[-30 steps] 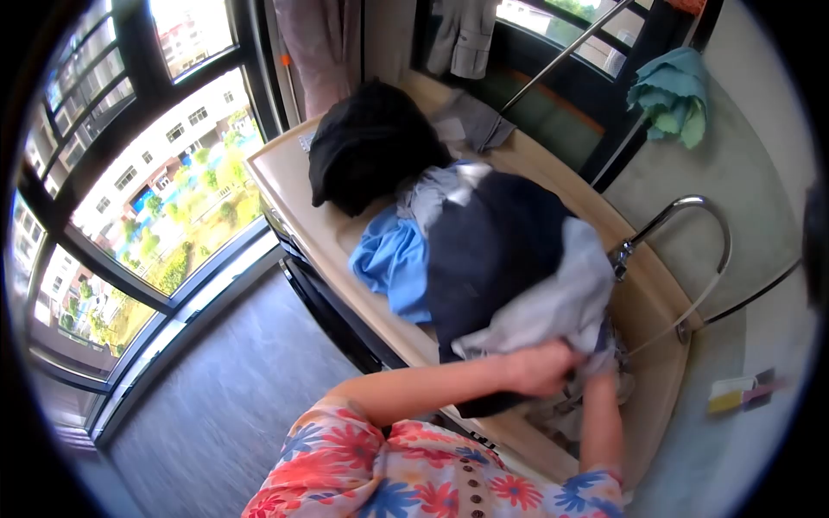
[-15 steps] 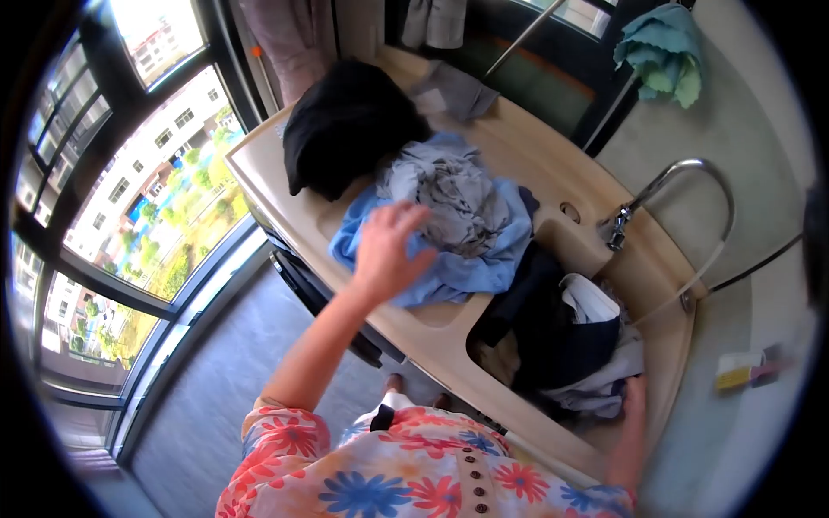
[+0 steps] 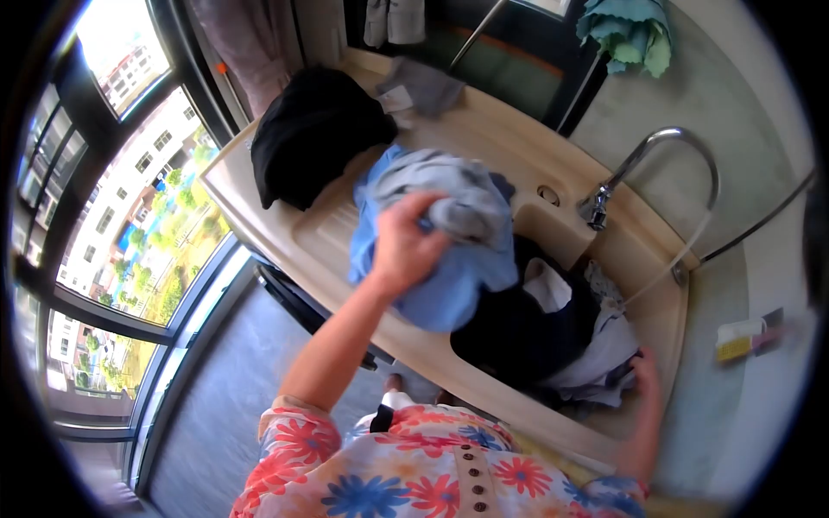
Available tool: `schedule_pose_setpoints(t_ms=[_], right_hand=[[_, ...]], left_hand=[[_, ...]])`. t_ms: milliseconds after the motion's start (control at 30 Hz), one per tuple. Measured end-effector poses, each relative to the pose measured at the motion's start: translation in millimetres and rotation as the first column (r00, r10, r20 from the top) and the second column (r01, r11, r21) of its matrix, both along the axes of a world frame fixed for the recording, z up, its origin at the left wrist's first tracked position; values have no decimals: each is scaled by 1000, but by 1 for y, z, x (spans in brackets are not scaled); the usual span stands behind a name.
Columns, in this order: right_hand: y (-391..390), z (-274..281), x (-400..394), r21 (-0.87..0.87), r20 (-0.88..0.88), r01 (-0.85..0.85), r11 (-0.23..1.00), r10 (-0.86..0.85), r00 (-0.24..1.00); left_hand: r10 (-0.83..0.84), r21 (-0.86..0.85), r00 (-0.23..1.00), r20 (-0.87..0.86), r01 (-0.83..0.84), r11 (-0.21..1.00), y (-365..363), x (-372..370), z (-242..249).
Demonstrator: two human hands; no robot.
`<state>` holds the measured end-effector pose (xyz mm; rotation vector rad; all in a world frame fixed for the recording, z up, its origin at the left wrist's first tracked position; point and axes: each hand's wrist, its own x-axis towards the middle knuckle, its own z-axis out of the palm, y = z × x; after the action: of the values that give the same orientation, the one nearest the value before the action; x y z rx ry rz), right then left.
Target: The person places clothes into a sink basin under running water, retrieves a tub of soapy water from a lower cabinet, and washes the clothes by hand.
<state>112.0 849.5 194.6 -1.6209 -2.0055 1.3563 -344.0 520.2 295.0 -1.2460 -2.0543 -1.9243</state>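
The left hand's grip (image 3: 406,246) is now closed on the bundle of blue and grey clothes (image 3: 449,233), lifting it off the drainboard of the beige sink (image 3: 285,216); half a second ago that hand lay flat and spread on the pile. The bundle hangs partly over the basin, above the dark clothes (image 3: 527,332). The right hand (image 3: 646,373) rests on the laundry at the basin's near edge, its grip hard to make out.

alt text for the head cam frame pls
Left hand grips a blue and grey clothes bundle over a beige sink; right hand rests on dark and white laundry in the basin, below a tap.
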Motion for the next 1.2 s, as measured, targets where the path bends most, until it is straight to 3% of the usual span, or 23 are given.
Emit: schedule_pose_setpoints(t_ms=[33, 133, 167, 233, 333, 433, 500, 533, 567, 633, 700, 767, 800, 833, 867, 967, 1033, 1100, 1200], right_hand=[[9, 0, 10, 46, -20, 85, 995, -84, 996], [31, 9, 39, 180, -159, 327, 928, -300, 940], [31, 20, 44, 150, -126, 215, 965, -196, 972], [20, 56, 40, 77, -71, -10, 997, 15, 997], [-5, 64, 17, 121, -68, -11, 993, 20, 997], [-48, 66, -19, -17, -138, -51, 999, 48, 989], [-66, 35, -36, 8, -150, -266, 964, 265, 953], [-79, 30, -53, 41, -39, -359, 933, 360, 932], [-92, 23, -66, 60, 78, -452, 890, 447, 891], [-99, -25, -75, 226, 231, -628, 745, 585, 777], [-122, -36, -96, 306, 394, -681, 666, 562, 727], [-117, -48, -103, 383, 392, -672, 634, 547, 740], [-113, -50, -103, 420, 391, -668, 615, 542, 744], [-111, -45, -96, 366, 297, -600, 711, 522, 800], [-106, -42, -94, 304, 196, -548, 779, 512, 836], [-117, -27, -90, 188, 59, -492, 850, 490, 870], [-122, -15, -92, 56, 29, -468, 882, 467, 884], [-120, -8, -89, -54, 34, -418, 907, 420, 907], [-112, -7, -79, -114, -96, -345, 932, 335, 937]], left_hand=[[-69, 93, 996, -48, 73, 993, 10, 19, 13], [-356, 166, 919, -168, 383, 909, 39, 81, 38], [-447, 186, 872, -197, 481, 857, 51, 103, 36], [-660, -32, 729, -180, 667, 745, 64, 148, 31], [-804, -223, 542, -243, 776, 590, 77, 187, -13], [-836, -403, 503, -219, 733, 548, 69, 178, -36], [-798, -381, 582, -156, 711, 592, 72, 150, -46], [-676, -350, 688, -265, 584, 732, 71, 134, -49], [-595, -412, 758, -269, 467, 782, 72, 117, -52], [-383, -280, 864, -327, 298, 912, 81, 76, -53], [-151, -352, 884, -442, -16, 936, 94, 37, -68], [-34, -411, 849, -527, -220, 885, 108, 3, -87], [-17, -437, 885, -465, -212, 874, 111, -9, -91], [-24, -558, 926, -377, -206, 804, 119, -26, -101], [-36, -571, 914, -405, -222, 791, 120, -31, -104], [-29, -485, 982, -187, -67, 872, 121, -19, -113], [-73, -405, 993, 88, 103, 908, 123, 7, -95], [-177, -335, 929, 324, 288, 897, 120, 32, -73], [-382, 36, 667, 640, 470, 882, 118, 46, -79]])
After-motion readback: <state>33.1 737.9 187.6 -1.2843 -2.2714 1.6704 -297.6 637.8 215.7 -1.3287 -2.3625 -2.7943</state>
